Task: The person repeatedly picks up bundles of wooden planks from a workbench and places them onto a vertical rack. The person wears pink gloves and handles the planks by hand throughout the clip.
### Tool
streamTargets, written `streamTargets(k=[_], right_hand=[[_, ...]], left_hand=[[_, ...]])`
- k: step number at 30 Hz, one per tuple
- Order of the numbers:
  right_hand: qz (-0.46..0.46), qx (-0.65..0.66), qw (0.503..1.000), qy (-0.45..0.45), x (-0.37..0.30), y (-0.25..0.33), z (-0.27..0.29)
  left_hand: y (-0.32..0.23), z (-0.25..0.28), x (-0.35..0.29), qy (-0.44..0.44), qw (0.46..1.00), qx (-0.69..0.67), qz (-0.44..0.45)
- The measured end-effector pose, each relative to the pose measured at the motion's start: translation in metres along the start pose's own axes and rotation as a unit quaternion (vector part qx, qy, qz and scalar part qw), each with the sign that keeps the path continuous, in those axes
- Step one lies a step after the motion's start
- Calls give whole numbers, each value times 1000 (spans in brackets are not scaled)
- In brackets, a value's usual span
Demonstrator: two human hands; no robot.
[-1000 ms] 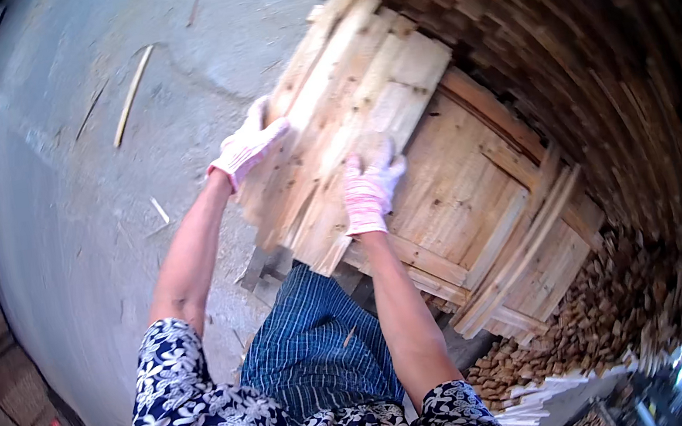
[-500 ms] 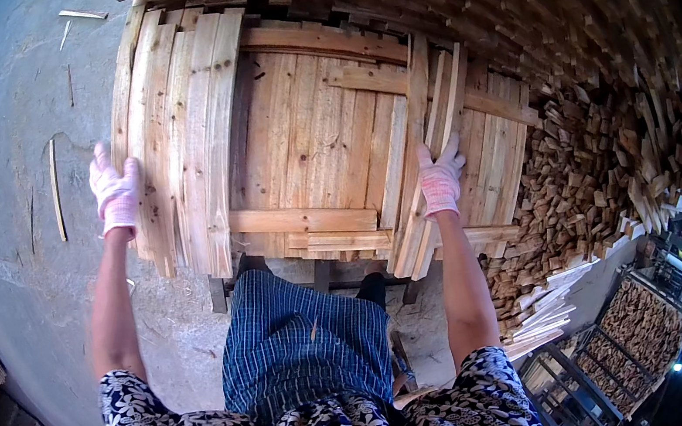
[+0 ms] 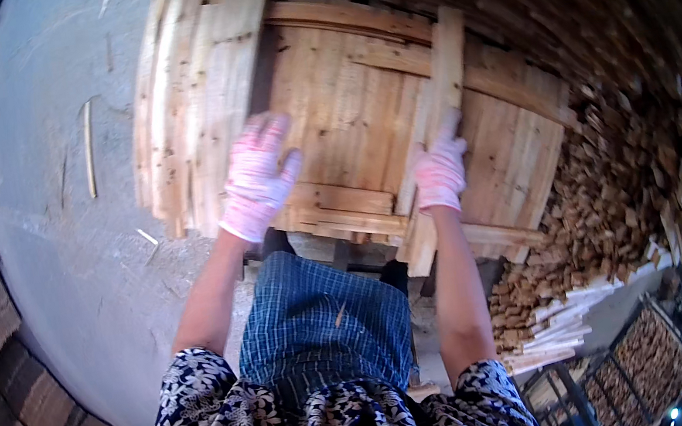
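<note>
My left hand (image 3: 258, 177), in a pink and white glove, hovers beside the right edge of a row of wooden slats (image 3: 206, 74), its fingers apart and nothing in them. My right hand (image 3: 440, 170), gloved alike, is closed around a narrow wooden slat (image 3: 447, 56) that stands out over the panel; whether more slats lie under it I cannot tell. Beneath both hands spreads a panel of pale boards (image 3: 327, 118) with crosspieces (image 3: 340, 197) along its near and far sides. Motion blurs both gloves a little.
A tall stack of wood (image 3: 575, 10) rises along the far right side. Loose wood offcuts (image 3: 601, 183) heap up to the right of the panel. Grey concrete floor (image 3: 65, 254) with a few slivers lies left, and bundled wood stacks (image 3: 13, 377) line the left rim.
My left hand has left the outer edge of the left slats and moved right, near the panel's middle. The slats by my right hand, spread before, now look like one narrow strip.
</note>
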State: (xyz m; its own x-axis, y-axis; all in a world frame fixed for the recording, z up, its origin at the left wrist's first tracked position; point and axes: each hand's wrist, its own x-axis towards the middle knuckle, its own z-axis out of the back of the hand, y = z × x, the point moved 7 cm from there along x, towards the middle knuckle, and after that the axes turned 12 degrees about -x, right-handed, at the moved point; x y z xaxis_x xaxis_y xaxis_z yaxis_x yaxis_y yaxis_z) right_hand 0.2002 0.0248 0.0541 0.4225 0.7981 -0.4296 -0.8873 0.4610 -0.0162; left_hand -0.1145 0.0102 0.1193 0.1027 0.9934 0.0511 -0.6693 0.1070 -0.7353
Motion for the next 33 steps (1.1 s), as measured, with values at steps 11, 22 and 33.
streamTargets(k=[11,22,33], right_hand=[[102,126,987,-16,-58,140,-26],[140,189,971,28,-102,261,-52],[107,192,975,-22,-51,193,-74]], left_hand=[[346,159,-126,5,915,-49,400],[288,169,-103,-11,875,-98,474],[318,156,-115,-59,881,-113,456]])
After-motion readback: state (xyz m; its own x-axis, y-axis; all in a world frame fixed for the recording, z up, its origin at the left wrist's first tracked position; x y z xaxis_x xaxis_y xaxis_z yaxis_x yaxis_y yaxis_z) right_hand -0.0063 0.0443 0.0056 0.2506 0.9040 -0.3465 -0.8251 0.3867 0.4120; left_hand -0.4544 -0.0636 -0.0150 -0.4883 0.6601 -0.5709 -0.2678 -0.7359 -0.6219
